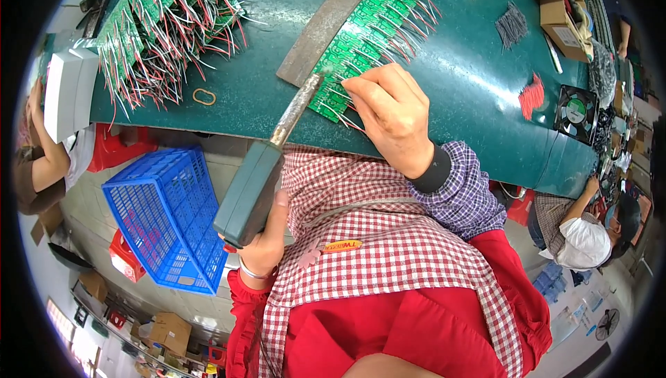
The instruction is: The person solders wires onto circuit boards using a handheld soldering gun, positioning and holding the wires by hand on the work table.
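Observation:
My left hand (265,240) is wrapped round the dark green handle of a soldering gun (250,187). Its long metal barrel slants up and right, the tip touching or just over a strip of green circuit boards (345,48). Close beside the tip, my right hand (395,111) is closed in a pinch on a thin wire, mostly hidden by the fingers. Red and white wires stick out along the strip's right edge. A flat brown metal bar (326,20) lies along its left side.
A heap of wired green boards (170,24) covers the table's left. Rubber bands (204,96), red wires (531,97), dark wires (512,25) and a black fan (576,115) lie about. A blue crate (170,218) stands left below. Another person (579,232) sits at the right.

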Demonstrator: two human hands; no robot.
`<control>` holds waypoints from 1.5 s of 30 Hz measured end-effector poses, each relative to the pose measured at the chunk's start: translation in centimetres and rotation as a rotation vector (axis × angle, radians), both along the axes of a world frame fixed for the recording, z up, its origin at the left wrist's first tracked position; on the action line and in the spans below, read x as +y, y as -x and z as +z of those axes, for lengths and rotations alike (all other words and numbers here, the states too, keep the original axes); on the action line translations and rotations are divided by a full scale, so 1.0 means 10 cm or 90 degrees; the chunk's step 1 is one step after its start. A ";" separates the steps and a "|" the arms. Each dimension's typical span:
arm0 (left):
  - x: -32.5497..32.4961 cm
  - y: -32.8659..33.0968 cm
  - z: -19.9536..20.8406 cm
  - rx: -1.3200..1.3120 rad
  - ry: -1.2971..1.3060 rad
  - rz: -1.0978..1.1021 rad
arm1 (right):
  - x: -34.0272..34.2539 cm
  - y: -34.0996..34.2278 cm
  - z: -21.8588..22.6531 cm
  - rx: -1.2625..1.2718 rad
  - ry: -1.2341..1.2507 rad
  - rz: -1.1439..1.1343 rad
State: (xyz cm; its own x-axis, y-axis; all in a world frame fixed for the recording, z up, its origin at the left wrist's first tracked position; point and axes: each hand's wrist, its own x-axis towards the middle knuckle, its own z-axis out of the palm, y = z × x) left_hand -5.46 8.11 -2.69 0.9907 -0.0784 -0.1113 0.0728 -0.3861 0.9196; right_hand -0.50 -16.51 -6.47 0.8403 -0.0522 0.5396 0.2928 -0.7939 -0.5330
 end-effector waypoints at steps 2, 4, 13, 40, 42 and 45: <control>0.05 0.02 -0.05 -0.001 0.013 -0.004 | 0.00 0.00 -0.01 -0.011 -0.003 -0.007; 0.06 0.02 -0.06 -0.002 0.027 -0.005 | 0.00 -0.01 -0.01 -0.013 -0.005 -0.006; 0.02 0.02 -0.03 -0.024 0.036 -0.010 | 0.00 0.00 -0.01 -0.013 -0.005 -0.006; 0.03 0.10 0.05 0.057 0.013 0.049 | 0.09 0.04 -0.01 -0.003 -0.013 0.015; 0.01 0.08 0.06 0.066 0.027 0.050 | 0.08 0.04 -0.02 -0.004 -0.013 0.016; 0.09 0.11 -0.03 0.017 0.000 -0.030 | 0.08 0.04 -0.03 -0.006 -0.011 0.017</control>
